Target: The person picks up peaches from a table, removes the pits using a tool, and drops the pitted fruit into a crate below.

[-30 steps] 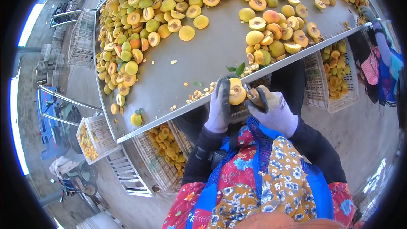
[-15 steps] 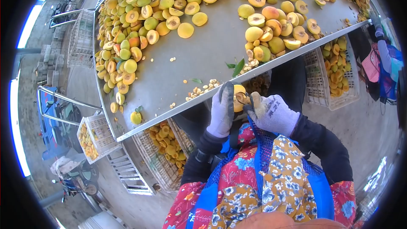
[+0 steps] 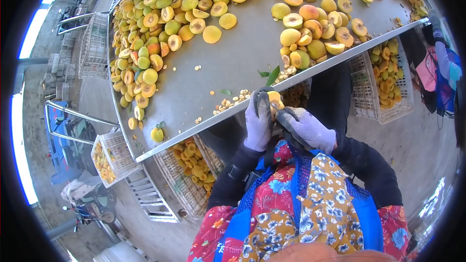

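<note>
A worker's gloved left hand [image 3: 258, 121] grips a yellow fruit [image 3: 276, 99] just right of the frame's center, its fingers nearly closed along the left side of the flesh. The gloved right hand [image 3: 310, 130] meets it from the lower right, fingers bent inward; whether they pinch the fruit or something hidden beneath them cannot be told. The fruit is in the air at the near edge of a metal table [image 3: 194, 87], close to scattered pits [image 3: 232, 103] and a green leaf [image 3: 273, 75].

The piece looks light enough for one hand, with flesh probably firm yet easily bruised and a cut face likely wet and slippery. The surest hold appears to be around the rounded, skin-covered side, fingers spread and pressure gentle, leaving the cut face free; a hard squeeze at the thin rim could crush or tear it. More fruit, much of it halved, forms a heap [image 3: 194, 0] across the top of the frame and a smaller cluster [image 3: 318, 31] at upper right.
</note>
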Motion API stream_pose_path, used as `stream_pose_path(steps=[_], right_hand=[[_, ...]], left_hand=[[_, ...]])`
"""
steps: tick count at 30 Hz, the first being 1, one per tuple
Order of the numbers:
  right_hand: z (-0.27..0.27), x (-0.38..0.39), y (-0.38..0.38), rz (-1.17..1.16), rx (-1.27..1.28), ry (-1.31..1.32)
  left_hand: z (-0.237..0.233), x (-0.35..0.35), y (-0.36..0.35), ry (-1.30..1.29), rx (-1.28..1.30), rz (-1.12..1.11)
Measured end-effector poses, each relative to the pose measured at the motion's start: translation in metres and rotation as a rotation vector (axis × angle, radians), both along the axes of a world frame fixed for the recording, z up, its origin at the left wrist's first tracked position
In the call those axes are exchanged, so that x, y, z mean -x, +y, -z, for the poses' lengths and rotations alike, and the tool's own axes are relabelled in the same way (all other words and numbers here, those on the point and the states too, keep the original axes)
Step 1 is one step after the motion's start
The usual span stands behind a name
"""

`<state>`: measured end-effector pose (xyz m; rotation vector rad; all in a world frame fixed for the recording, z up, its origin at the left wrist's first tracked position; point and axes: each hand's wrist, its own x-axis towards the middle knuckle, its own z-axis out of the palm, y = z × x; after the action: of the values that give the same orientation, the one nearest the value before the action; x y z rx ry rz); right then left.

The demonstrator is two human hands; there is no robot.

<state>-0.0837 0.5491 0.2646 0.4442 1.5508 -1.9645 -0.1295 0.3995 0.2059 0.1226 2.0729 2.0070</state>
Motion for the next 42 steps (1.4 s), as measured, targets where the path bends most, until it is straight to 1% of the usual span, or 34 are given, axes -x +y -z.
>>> stream_pose_path(steps=[2,3,6,7,9,10,12,13,16,17,19,20,21,22,24,25,28,29,31,32,34,35,37,39,41,42], right_hand=[[-0.007,0.004,0.005,-0.017,0.048,-0.099],[-0.009,0.006,0.008,-0.025,0.072,-0.149],[-0.006,0.006,0.018,-0.034,0.237,-0.219],[-0.003,0.004,0.021,-0.008,0.334,-0.253],[0.002,0.005,0.024,0.016,0.434,-0.232],[0.003,0.005,0.025,0.028,0.485,-0.223],[-0.001,0.007,0.029,-0.021,0.306,-0.177],[-0.002,0.006,0.03,-0.042,0.218,-0.158],[-0.006,0.007,0.022,-0.07,0.095,-0.212],[0.0,0.003,0.023,-0.061,0.197,-0.191],[0.015,-0.002,0.027,-0.042,0.393,-0.129],[0.016,-0.005,0.026,-0.037,0.398,-0.138],[0.015,-0.007,0.027,-0.034,0.4,-0.143],[0.015,-0.006,0.028,-0.029,0.401,-0.145],[0.011,-0.003,0.029,-0.07,0.268,-0.087],[0.009,-0.002,0.029,-0.096,0.2,-0.062],[0.009,-0.002,0.025,-0.185,0.0,-0.189],[0.012,-0.004,0.026,-0.243,-0.032,-0.125],[0.017,-0.009,0.028,-0.176,0.233,-0.253],[0.017,-0.009,0.031,-0.148,0.357,-0.312],[0.015,-0.007,0.032,-0.017,0.339,-0.191],[0.014,-0.006,0.033,0.053,0.332,-0.127],[0.015,-0.005,0.031,0.009,0.31,-0.127],[0.015,-0.007,0.031,-0.037,0.28,-0.143],[0.013,-0.008,0.032,-0.091,0.241,-0.166],[0.011,-0.008,0.031,-0.075,0.282,-0.207]], left_hand=[[0.006,0.004,0.0,-0.129,-0.117,0.05],[0.006,0.003,0.0,-0.147,-0.125,0.057],[0.014,0.002,-0.002,0.038,-0.021,0.055],[0.013,-0.002,0.001,0.148,-0.001,-0.002],[0.01,-0.009,0.011,0.376,0.035,-0.116],[0.007,-0.008,0.011,0.347,0.039,-0.072],[0.002,-0.004,0.01,0.292,0.042,0.016],[0.007,0.001,0.005,0.151,-0.037,0.057],[-0.025,0.016,0.0,-0.032,0.191,0.261],[-0.015,0.014,0.004,0.216,0.263,0.176],[0.0,0.01,0.008,0.425,0.212,0.047],[0.005,0.004,0.009,0.519,0.186,-0.017],[0.01,0.0,0.012,0.497,0.158,-0.058],[0.006,0.003,0.013,0.382,0.2,-0.005],[-0.006,0.006,0.01,0.142,0.288,0.103],[0.001,0.012,0.007,0.164,0.229,0.179],[0.003,0.026,-0.005,-0.132,0.245,0.457],[0.011,0.031,-0.012,0.088,0.308,0.639],[0.008,0.042,-0.019,0.013,0.287,0.789],[0.011,0.035,-0.017,0.187,0.256,0.695],[0.018,0.021,-0.012,0.543,0.251,0.462],[0.013,0.014,-0.006,0.394,0.195,0.34],[0.04,-0.003,0.001,-0.081,-0.003,0.084],[0.056,0.002,-0.011,0.221,0.267,0.243],[0.03,0.017,-0.016,0.537,0.508,0.432],[0.016,0.024,-0.019,0.709,0.604,0.499]])
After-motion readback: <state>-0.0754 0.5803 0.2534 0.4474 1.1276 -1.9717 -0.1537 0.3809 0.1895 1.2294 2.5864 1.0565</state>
